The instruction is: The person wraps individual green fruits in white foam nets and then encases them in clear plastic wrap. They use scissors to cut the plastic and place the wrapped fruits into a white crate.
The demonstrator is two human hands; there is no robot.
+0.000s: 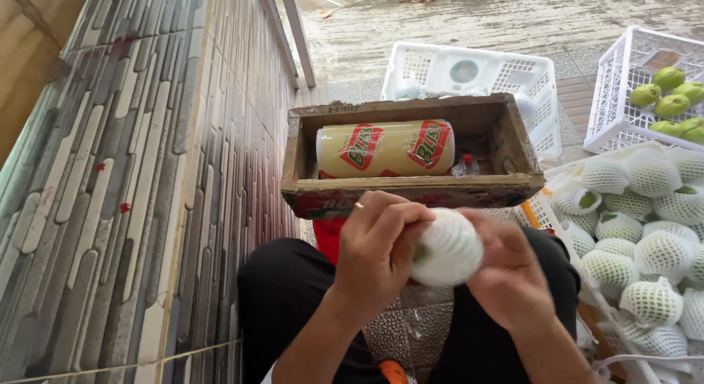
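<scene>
Both my hands hold one round fruit wrapped in white foam netting [447,248] over my lap. My left hand [378,248] grips its left side, where a bit of green skin shows. My right hand [506,270] cups its right side. Just beyond the fruit sits a worn wooden box [513,145] with a large roll of yellowish plastic film [385,148] lying inside it.
A white crate [579,281] at my right is piled with several net-wrapped fruits. Another white crate [612,98] at far right holds bare green fruits [671,98]. An empty white crate [469,72] stands behind the box. A tiled wall [147,171] runs along the left.
</scene>
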